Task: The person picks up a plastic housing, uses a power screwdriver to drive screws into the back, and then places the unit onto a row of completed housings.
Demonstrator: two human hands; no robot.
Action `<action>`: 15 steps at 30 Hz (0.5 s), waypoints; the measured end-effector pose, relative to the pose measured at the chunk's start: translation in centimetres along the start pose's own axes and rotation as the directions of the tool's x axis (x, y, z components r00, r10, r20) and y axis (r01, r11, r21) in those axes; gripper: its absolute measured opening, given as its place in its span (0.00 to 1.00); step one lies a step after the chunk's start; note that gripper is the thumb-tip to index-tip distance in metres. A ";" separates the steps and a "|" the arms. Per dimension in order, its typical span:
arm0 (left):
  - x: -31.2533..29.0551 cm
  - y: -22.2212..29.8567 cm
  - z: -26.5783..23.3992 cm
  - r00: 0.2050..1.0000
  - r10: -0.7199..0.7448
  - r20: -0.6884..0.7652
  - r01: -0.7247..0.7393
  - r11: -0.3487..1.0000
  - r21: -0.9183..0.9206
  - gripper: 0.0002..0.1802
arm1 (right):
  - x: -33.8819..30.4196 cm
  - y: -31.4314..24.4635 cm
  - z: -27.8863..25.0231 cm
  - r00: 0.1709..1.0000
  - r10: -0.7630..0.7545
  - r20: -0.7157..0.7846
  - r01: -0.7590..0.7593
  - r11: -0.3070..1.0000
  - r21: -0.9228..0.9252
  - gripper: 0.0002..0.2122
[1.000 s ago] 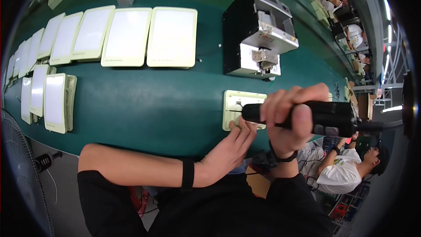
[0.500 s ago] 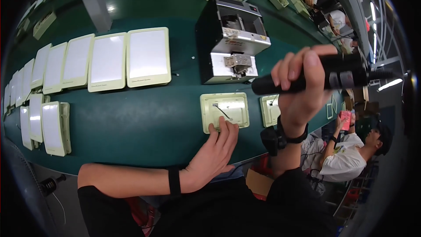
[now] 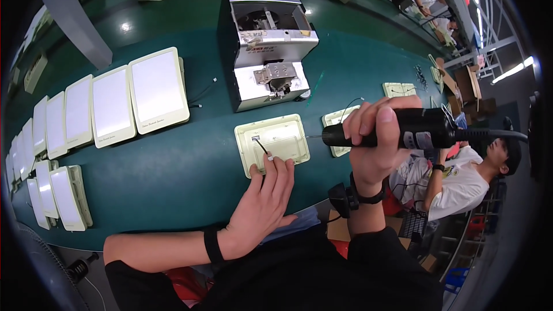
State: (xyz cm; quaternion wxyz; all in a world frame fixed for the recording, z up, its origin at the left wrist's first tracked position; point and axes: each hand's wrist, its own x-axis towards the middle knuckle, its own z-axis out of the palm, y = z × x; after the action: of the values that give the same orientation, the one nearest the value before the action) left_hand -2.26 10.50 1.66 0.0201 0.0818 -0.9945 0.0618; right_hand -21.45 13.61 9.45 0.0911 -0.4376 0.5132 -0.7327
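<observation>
Cream panel shell [image 3: 272,142] likely light, rigid, scuffable: left hand [image 3: 262,204] fingers flat pinning near edge, right hand [image 3: 375,141] fisted round black driver [image 3: 403,129].

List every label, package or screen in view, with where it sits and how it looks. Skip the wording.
Sticker on the grey feeder machine: a pale strip with red print across its front face, behind the open cream panel.
Label on the black electric screwdriver: small light print on the barrel, beside the right hand.
Print on the row of white panels: a faint line near each lower edge, left of the machine.
No screens or packages show.
</observation>
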 end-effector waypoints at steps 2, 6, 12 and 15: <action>0.1 0.0 0.0 1.000 -0.006 0.009 0.007 1.000 -0.015 0.61 | 0.1 0.5 -0.2 1.000 0.012 0.002 -0.012 1.000 -0.001 0.06; 0.3 -0.2 0.1 1.000 0.002 0.006 -0.002 1.000 -0.022 0.62 | 0.1 1.2 -0.5 1.000 -0.003 0.000 0.003 1.000 0.025 0.06; 0.1 -0.2 0.1 1.000 -0.006 0.001 0.006 0.999 -0.035 0.61 | -0.3 1.6 0.0 1.000 0.017 -0.008 -0.017 1.000 -0.009 0.06; 0.3 -0.2 -0.3 1.000 -0.017 0.006 0.017 1.000 -0.001 0.60 | -0.6 1.7 0.1 1.000 0.009 -0.010 -0.009 1.000 -0.008 0.06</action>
State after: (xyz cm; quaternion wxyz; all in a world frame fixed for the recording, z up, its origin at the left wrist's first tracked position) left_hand -2.53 10.25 2.04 0.0176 0.0904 -0.9939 0.0607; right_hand -21.61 13.13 7.76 0.0898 -0.4320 0.5185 -0.7324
